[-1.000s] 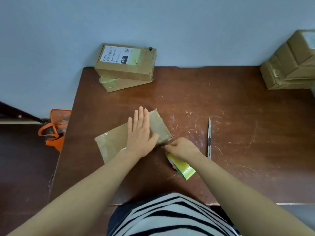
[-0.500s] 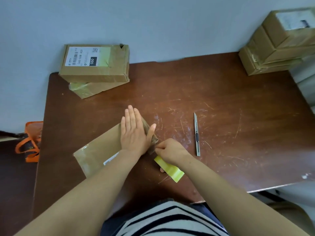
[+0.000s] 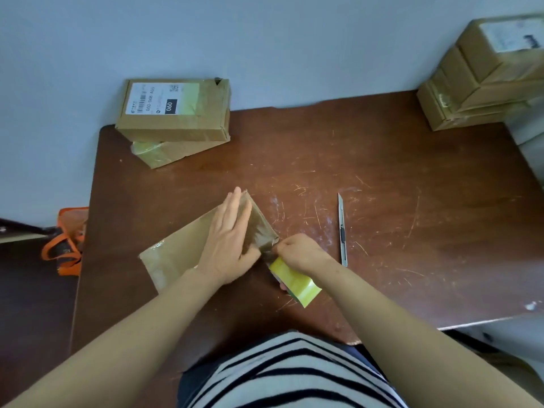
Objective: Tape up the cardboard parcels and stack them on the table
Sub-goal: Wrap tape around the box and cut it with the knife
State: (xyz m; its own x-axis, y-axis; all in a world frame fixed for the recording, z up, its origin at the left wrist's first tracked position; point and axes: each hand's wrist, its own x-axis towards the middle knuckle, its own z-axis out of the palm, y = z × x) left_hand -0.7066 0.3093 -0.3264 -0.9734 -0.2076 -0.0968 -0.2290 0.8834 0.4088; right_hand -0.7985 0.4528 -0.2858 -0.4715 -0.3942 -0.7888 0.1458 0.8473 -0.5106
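A flat cardboard parcel (image 3: pixel 176 254) lies at an angle on the brown table (image 3: pixel 382 201) in front of me. My left hand (image 3: pixel 232 240) lies flat on the parcel's right end, fingers straight, pressing it down. My right hand (image 3: pixel 297 251) grips a yellow roll of tape (image 3: pixel 297 282) just off the parcel's near right corner, with a short strip of clear tape stretched from the roll to that corner.
A utility knife (image 3: pixel 342 231) lies on the table right of my hands. Two stacked parcels (image 3: pixel 176 116) sit at the back left corner, the top one labelled. Another stack of boxes (image 3: pixel 485 75) stands at the back right. An orange bag (image 3: pixel 66 240) is on the floor at left.
My left hand has slid toward the parcel's right end and turned more slanted. My right hand with the tape roll stays at the corner. The camera view has shifted.
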